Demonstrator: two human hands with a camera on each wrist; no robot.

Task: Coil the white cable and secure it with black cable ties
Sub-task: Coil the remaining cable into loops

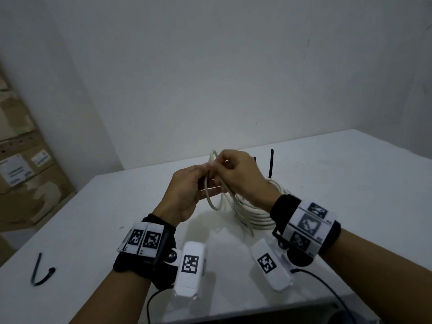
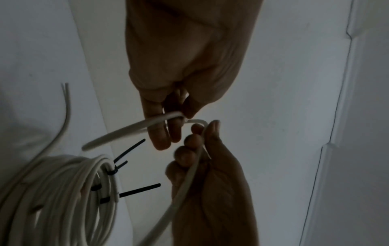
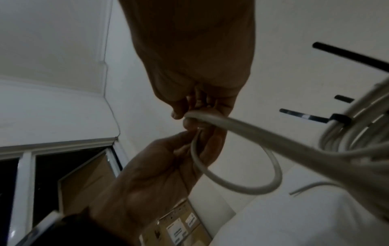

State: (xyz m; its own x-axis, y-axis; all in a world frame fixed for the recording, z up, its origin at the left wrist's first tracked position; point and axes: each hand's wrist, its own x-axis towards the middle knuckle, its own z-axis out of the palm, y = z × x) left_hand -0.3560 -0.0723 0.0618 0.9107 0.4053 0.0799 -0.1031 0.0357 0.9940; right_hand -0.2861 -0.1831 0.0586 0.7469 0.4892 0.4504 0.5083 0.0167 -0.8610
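Both hands hover above the white table (image 1: pixel 350 183), holding a free stretch of the white cable (image 1: pixel 211 202) bent into a small loop. My left hand (image 1: pixel 203 170) has its fingers curled round the strand (image 2: pixel 189 173). My right hand (image 1: pixel 216 170) pinches the same strand at the sharp bend (image 3: pixel 202 115). The rest of the cable lies as a coil (image 1: pixel 256 215) on the table under my right wrist. Black cable ties (image 2: pixel 111 172) are wrapped round the coil, their tails (image 1: pixel 271 163) sticking up. The cable's free end (image 2: pixel 66 93) lies beside the coil.
One loose black cable tie (image 1: pixel 39 271) lies bent at the table's front left corner. Stacked cardboard boxes (image 1: pixel 21 164) stand left of the table against the wall. A black wire (image 1: pixel 327 286) trails from my right wrist over the table's near edge.
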